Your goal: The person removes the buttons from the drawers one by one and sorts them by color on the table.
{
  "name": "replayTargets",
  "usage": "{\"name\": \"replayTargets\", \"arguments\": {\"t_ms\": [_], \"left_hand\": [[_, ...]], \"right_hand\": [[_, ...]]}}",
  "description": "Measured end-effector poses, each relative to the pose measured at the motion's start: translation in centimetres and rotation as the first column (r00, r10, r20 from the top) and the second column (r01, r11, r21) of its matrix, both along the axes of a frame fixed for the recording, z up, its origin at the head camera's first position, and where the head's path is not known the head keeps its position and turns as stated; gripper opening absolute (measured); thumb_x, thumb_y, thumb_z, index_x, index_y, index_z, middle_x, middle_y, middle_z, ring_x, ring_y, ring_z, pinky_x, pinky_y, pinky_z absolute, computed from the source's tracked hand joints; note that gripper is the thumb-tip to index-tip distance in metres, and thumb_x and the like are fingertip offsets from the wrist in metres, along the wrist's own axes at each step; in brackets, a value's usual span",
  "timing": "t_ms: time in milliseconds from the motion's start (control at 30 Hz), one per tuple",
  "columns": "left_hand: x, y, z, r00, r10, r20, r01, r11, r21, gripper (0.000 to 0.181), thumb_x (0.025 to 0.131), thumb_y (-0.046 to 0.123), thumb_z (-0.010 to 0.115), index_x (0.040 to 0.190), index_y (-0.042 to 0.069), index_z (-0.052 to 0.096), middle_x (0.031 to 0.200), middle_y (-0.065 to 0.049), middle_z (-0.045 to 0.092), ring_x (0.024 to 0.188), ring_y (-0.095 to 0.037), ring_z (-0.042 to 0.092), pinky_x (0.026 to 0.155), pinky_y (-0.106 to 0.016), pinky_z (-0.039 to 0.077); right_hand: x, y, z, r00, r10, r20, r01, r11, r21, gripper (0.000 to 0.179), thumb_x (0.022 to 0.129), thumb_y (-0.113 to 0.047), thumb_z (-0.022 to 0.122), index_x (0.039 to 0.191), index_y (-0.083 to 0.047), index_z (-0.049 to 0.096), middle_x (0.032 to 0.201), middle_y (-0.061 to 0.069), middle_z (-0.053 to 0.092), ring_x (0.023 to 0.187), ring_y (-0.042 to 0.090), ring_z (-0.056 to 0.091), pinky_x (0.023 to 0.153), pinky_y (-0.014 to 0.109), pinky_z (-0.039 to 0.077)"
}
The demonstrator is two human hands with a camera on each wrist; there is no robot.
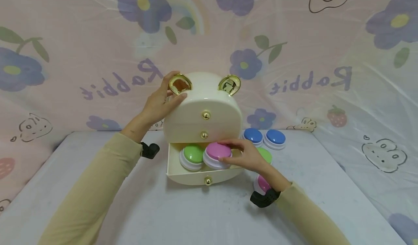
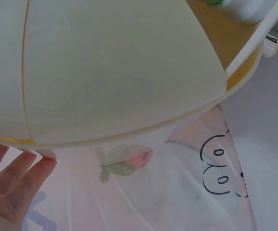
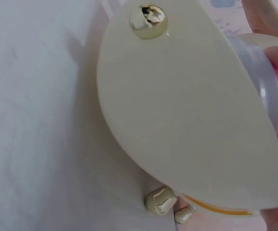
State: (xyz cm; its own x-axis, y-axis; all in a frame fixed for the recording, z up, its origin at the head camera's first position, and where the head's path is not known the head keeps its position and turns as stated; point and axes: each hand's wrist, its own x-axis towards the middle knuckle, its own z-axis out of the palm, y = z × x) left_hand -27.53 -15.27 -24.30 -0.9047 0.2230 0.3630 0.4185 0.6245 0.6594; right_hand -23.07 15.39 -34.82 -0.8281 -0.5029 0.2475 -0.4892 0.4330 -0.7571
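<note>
A cream drawer box point(image 1: 183, 125) with gold-rimmed ears stands on the table, its bottom drawer point(image 1: 189, 179) pulled out. My left hand point(image 1: 160, 105) rests on the box's upper left, thumb in front of the ear and fingers behind it. In the left wrist view, the fingertips point(image 2: 45, 166) touch the box's edge. My right hand point(image 1: 246, 157) grips a pink push button point(image 1: 218, 151) with a white base, tilted over the drawer's right part. A green push button point(image 1: 193, 154) leans inside the drawer at its left. The drawer front point(image 3: 187, 96) partly hides the pink button in the right wrist view.
Right of the box stand two blue push buttons point(image 1: 275, 137). Another green button point(image 1: 265, 155) and a pink one point(image 1: 263, 184) lie nearer, partly hidden by the right arm. A patterned cloth point(image 1: 98, 49) hangs behind the table point(image 1: 209, 216).
</note>
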Motion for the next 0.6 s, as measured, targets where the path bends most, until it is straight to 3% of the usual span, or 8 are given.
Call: {"name": "replayTargets", "arguments": {"t_ms": [167, 400, 600], "left_hand": [[-0.1, 0.02, -0.1, 1.0, -0.005, -0.009, 0.005, 1.0, -0.001, 0.067, 0.094, 0.049, 0.051, 0.147, 0.046, 0.011, 0.147, -0.019, 0.041, 0.131, -0.038, 0.047, 0.098, -0.067, 0.037], [-0.13, 0.03, -0.19, 1.0, -0.005, -0.014, 0.005, 1.0, -0.005, 0.067, 0.094, 0.048, 0.051, 0.147, 0.045, 0.01, 0.147, -0.02, 0.042, 0.131, -0.039, 0.046, 0.098, -0.067, 0.037], [-0.19, -0.01, -0.24, 1.0, -0.001, -0.021, 0.001, 1.0, -0.014, 0.067, 0.094, 0.048, 0.051, 0.147, 0.044, 0.01, 0.145, -0.02, 0.043, 0.131, -0.039, 0.046, 0.097, -0.067, 0.038]], "right_hand": [[0.19, 0.25, -0.36, 1.0, 0.003, 0.019, -0.001, 0.997, -0.081, 0.048, 0.077, -0.025, 0.08, 0.123, -0.02, 0.066, 0.126, -0.002, 0.064, 0.116, 0.019, 0.056, 0.103, 0.05, 0.041], [0.27, 0.56, -0.88, 1.0, 0.006, 0.002, -0.006, 0.992, -0.124, 0.049, 0.077, -0.023, 0.08, 0.124, -0.021, 0.065, 0.13, -0.004, 0.062, 0.122, 0.017, 0.053, 0.105, 0.049, 0.039], [0.67, 1.0, -0.89, 1.0, -0.021, -0.012, 0.018, 0.984, -0.175, 0.052, 0.076, -0.016, 0.082, 0.125, -0.015, 0.064, 0.129, 0.001, 0.063, 0.121, 0.014, 0.055, 0.106, 0.041, 0.04]]}}
